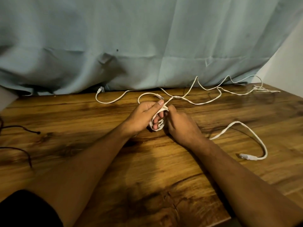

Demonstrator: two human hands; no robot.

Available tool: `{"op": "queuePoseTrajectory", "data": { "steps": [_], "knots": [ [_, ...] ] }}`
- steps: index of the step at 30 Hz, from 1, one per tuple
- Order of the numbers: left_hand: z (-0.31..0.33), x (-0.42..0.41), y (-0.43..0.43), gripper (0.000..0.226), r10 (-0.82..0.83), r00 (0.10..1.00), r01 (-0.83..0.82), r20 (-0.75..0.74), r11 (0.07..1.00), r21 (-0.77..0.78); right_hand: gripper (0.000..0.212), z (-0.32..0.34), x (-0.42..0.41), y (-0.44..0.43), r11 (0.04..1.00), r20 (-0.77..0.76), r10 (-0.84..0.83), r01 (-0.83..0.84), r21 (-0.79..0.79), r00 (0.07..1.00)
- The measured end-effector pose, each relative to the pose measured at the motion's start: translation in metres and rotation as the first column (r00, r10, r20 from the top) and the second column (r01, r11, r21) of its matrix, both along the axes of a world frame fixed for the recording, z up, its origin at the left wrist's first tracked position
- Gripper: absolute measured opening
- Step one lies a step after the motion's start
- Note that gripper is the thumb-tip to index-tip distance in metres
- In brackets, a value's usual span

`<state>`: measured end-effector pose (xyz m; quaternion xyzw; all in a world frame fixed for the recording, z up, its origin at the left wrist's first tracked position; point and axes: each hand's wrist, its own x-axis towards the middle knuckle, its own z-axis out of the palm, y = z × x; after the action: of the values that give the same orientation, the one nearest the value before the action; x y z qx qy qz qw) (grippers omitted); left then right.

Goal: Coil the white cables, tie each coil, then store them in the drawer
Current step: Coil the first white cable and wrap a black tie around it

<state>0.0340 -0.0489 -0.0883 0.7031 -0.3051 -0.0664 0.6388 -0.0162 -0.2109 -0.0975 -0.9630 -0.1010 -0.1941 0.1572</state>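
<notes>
The hands are together at the middle of the table (147, 169): the left hand (144, 115) has a small coil (162, 110) of white cable wound round its fingers, thumb pressing on top. The right hand (178, 125) touches it and curls onto the same coil. The loose cable (205, 102) runs from the hands toward the far right, along the curtain (147, 38), so the right hand is nearer the slack. A looped white length (255, 136) lies right of that forearm; no drawer shows.
</notes>
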Motion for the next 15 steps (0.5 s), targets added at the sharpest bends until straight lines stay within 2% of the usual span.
{"op": "queuePoseTrajectory", "data": {
  "steps": [4, 8, 11, 15],
  "knots": [
    [0.004, -0.003, -0.003, 0.043, -0.117, 0.981, 0.108, -0.153, 0.992, -0.065, 0.014, 0.002, 0.0, -0.002, 0.996, 0.015, 0.023, -0.024, 0.08, 1.0],
    [0.012, -0.001, 0.004, 0.041, -0.273, 0.906, 0.268, -0.324, 0.961, -0.062, 0.013, 0.002, -0.001, -0.003, 0.995, 0.025, 0.069, -0.071, 0.071, 0.997],
    [0.015, -0.002, 0.009, 0.037, -0.346, 0.868, 0.34, -0.357, 0.937, -0.082, 0.017, 0.001, -0.001, -0.004, 0.992, 0.043, 0.074, -0.078, 0.103, 0.996],
    [0.011, -0.008, 0.004, 0.03, -0.394, 0.841, 0.33, -0.369, 0.916, -0.227, 0.027, 0.001, 0.0, -0.004, 0.972, 0.045, 0.089, -0.097, 0.213, 0.995]
  ]
}}
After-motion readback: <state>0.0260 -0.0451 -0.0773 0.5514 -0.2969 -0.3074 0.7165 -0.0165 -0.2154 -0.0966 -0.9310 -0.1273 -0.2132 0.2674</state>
